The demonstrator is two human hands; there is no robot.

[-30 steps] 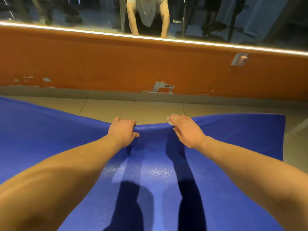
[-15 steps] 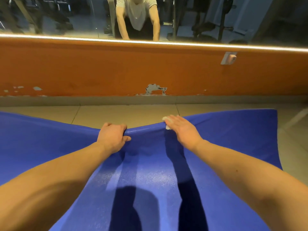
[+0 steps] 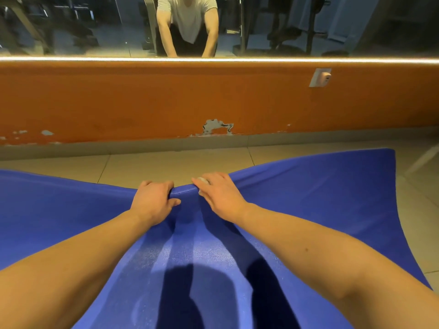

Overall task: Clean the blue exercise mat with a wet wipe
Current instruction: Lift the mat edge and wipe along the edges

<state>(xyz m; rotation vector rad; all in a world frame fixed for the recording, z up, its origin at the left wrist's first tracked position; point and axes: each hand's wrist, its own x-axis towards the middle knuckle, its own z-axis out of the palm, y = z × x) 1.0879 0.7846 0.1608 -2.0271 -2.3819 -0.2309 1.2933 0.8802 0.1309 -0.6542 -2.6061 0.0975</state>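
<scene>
The blue exercise mat (image 3: pixel 320 198) lies on the tiled floor and fills the lower part of the view. Its far edge is drawn in and raised between my hands. My left hand (image 3: pixel 153 201) grips that edge, fingers curled over it and thumb on top. Just to its right, my right hand (image 3: pixel 219 193) lies over the same edge with the white wet wipe (image 3: pixel 202 180) under its fingers. Only small bits of the wipe show between the fingers. My forearms cast dark shadows on the mat.
A strip of beige floor tiles (image 3: pixel 166 166) separates the mat from an orange wall (image 3: pixel 213 98) with chipped paint. A white socket (image 3: pixel 320 77) sits on the wall at right. Above it, a mirror (image 3: pixel 95 27) reflects a person and gym equipment.
Both hands stay on the mat's far edge, and the middle of that edge has come slightly nearer to me. The camera has tilted up, showing more of the mirror.
</scene>
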